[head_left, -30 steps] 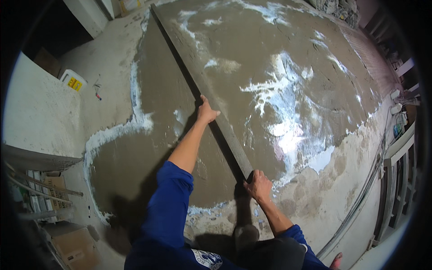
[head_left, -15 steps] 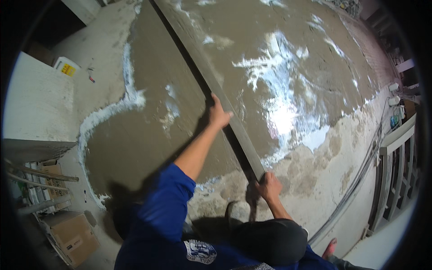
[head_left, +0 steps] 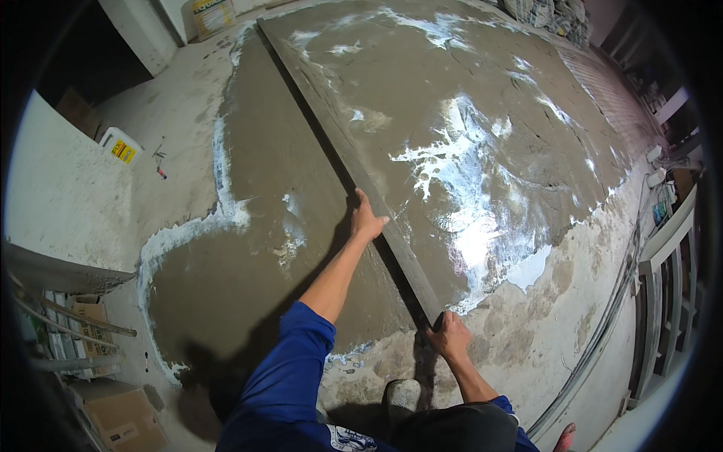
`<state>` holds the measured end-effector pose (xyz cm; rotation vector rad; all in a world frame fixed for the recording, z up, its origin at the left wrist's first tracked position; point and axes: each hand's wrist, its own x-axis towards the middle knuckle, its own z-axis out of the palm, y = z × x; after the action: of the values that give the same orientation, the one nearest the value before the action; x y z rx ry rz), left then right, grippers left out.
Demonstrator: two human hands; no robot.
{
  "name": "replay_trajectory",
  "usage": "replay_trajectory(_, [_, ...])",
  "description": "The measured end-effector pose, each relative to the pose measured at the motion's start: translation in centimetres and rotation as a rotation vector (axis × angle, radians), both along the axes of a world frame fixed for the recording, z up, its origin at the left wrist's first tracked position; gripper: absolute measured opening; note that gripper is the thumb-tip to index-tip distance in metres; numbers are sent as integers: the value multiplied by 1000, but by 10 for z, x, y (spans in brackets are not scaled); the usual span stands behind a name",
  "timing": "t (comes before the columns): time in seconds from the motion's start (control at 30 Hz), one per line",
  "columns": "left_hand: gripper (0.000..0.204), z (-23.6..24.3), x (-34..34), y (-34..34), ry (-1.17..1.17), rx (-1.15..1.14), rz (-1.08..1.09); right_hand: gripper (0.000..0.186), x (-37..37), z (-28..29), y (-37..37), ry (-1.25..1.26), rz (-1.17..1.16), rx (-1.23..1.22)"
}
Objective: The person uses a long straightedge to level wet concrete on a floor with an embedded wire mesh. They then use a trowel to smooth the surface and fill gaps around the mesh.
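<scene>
My left hand point(head_left: 368, 220) grips a long straight grey bar point(head_left: 316, 109) partway along its length, fingers wrapped over its edge. My right hand point(head_left: 450, 337) holds the near end of the same bar. The bar lies diagonally across a broad patch of wet grey-brown screed point(head_left: 226, 301), reaching from near my knees to the far edge. Glossy whitish streaks point(head_left: 471, 196) show on the screed right of the bar, and a pale ragged border runs along its left edge.
Bare concrete point(head_left: 173, 113) borders the screed, with a white jug point(head_left: 120, 147) by a left wall. Pipes and cardboard boxes point(head_left: 124, 418) are lower left. Railings point(head_left: 666, 301) and cables line the right. A sack point(head_left: 212, 16) and bundled material point(head_left: 546, 19) lie at the back.
The bar and both my hands have shifted right and slightly toward me across the screed, still gripping. The view has tilted a little along the way.
</scene>
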<state>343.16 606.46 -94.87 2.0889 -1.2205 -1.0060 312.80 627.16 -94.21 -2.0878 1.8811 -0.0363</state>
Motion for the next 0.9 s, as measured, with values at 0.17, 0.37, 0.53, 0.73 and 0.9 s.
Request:
replay_trajectory(0.17, [116,-5,7,-8,74,0,-12,55,3,0,-3,-22,8,0])
replay_trajectory(0.37, [117,-6,-44,35,60,23,-51,53,-41,6,39,31,-50,26])
replay_trajectory(0.53, [115,1,-81,71,131,65,-70,53,-69,9,73,160,-123,141])
replay_trajectory(0.73, [117,4,-71,36,90,43,-87,53,-61,7,51,28,-52,-108])
replay_trajectory(0.9, [120,3,-47,-13,78,43,-86,54,-35,8,-1,75,-94,79])
